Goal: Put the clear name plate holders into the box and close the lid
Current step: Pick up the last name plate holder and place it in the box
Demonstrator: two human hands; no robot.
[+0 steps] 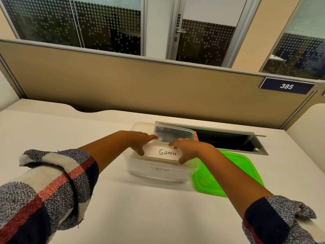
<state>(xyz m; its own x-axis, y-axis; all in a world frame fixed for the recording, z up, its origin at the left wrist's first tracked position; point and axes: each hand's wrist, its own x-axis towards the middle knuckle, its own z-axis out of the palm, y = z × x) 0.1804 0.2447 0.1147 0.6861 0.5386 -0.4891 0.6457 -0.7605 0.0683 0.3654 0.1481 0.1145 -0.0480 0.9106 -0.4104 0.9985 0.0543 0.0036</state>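
A clear plastic box (139, 170) stands open on the white desk. Over its opening sits a clear name plate holder (167, 153) with a white card reading "GIRAFEE". My left hand (140, 142) grips the holder's left end and my right hand (186, 149) grips its right end, thumbs toward me. Another holder with a lettered card (160, 169) shows faintly through the box's front wall. The green lid (233, 173) lies flat on the desk, right of the box and partly under my right forearm.
Behind the box an open cable tray (228, 141) with a raised metal flap is sunk into the desk. A tan partition (140, 85) bearing a "385" sign (286, 86) closes the far edge. White desk surface (140, 208) spreads in front.
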